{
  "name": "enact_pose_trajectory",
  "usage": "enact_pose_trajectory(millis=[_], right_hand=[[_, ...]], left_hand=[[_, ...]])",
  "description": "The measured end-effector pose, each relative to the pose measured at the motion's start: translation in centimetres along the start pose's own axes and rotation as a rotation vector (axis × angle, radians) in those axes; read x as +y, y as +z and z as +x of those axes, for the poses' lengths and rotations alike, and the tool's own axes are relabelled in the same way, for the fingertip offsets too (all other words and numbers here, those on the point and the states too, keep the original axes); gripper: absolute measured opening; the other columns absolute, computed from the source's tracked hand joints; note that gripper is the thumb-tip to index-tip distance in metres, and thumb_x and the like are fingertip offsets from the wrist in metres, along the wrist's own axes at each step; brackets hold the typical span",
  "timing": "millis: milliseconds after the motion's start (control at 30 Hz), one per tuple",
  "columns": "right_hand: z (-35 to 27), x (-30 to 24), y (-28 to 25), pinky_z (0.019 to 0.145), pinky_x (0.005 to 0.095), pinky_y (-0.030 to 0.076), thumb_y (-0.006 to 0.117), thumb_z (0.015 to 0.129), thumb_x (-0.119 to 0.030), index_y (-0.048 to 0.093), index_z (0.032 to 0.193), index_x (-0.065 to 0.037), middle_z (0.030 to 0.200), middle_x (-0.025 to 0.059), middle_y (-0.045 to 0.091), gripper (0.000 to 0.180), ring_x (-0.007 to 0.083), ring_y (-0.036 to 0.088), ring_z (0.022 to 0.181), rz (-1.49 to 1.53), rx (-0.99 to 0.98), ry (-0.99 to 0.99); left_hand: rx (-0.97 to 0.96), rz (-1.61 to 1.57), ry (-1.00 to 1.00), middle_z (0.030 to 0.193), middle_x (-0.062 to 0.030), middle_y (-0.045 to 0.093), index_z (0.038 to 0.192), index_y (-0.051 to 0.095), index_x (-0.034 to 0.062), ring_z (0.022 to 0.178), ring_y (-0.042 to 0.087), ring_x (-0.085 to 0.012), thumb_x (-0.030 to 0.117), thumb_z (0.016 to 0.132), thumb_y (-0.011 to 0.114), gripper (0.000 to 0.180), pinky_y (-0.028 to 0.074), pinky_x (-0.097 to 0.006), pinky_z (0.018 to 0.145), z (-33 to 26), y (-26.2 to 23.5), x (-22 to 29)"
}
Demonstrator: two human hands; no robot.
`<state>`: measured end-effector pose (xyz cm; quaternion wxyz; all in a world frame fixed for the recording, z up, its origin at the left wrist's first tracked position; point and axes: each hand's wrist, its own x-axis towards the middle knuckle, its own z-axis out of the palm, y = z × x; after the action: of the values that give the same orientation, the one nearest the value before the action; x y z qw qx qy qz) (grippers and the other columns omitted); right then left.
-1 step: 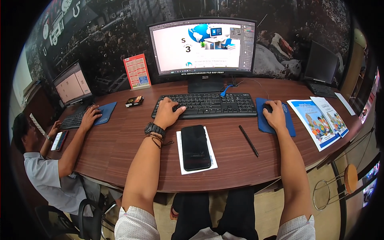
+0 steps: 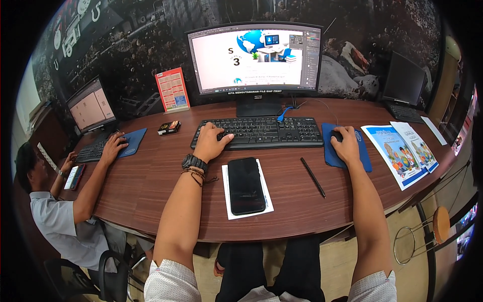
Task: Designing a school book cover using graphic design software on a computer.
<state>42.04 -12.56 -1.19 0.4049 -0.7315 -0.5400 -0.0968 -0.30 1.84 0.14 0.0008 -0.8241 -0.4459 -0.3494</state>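
My left hand lies over the left end of a black keyboard, its fingers apart and the thumb stretched along the lower keys. A dark watch and beaded bracelets circle that wrist. My right hand is curved over a dark computer mouse, most of which it hides, on a blue mouse pad. Behind the keyboard, a monitor displays a globe and desk picture on a white page. Between my forearms, a black phone rests on a white paper; a black pen lies to its right.
Picture-covered booklets lie at right, before another dark monitor. A red stand-up card and small dark box sit at left. Further left, a person works at another computer. A round stool stands beyond the desk.
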Motion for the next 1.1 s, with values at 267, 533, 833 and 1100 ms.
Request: enact_pose_trajectory(millis=[267,533,833,1100], right_hand=[[0.07,0.1,-0.06,0.094,0.0437,0.049,0.065,0.08,-0.022,0.069,0.114,-0.009,0.121,0.0164,0.055,0.036,0.0369,0.059,0.111,0.002,-0.002,0.003],[-0.02,-0.4,-0.17,0.095,0.0429,0.049,0.068,0.081,-0.021,0.069,0.113,-0.008,0.12,0.0161,0.057,0.034,0.0364,0.059,0.111,0.121,-0.065,-0.114],[-0.07,-0.5,-0.21,0.096,0.042,0.048,0.069,0.082,-0.02,0.069,0.113,-0.007,0.119,0.0167,0.057,0.033,0.0368,0.059,0.111,0.111,-0.082,-0.127],[-0.05,-0.38,-0.39,0.097,0.0426,0.047,0.068,0.083,-0.019,0.069,0.113,-0.007,0.12,0.0171,0.057,0.033,0.0371,0.058,0.112,0.089,-0.074,-0.119]], left_hand=[[-0.018,0.012,0.003,0.104,-0.016,0.059,0.109,0.073,-0.0014,0.103,0.054,-0.0321,0.042,0.088,0.071,0.048,0.045,-0.04,0.094,0.06,0.06,0.01],[-0.02,0.012,-0.022,0.107,-0.0169,0.059,0.109,0.072,-0.0021,0.106,0.054,-0.0328,0.043,0.087,0.072,0.05,0.045,-0.041,0.095,-0.05,-0.02,-0.24],[-0.022,-0.01,-0.023,0.107,-0.0173,0.059,0.109,0.072,-0.0028,0.105,0.054,-0.0334,0.042,0.086,0.073,0.05,0.045,-0.041,0.095,-0.07,0.11,-0.3],[-0.007,-0.027,-0.006,0.105,-0.0169,0.059,0.108,0.072,-0.003,0.105,0.054,-0.0335,0.04,0.086,0.073,0.049,0.045,-0.041,0.095,-0.01,0.21,-0.12]])
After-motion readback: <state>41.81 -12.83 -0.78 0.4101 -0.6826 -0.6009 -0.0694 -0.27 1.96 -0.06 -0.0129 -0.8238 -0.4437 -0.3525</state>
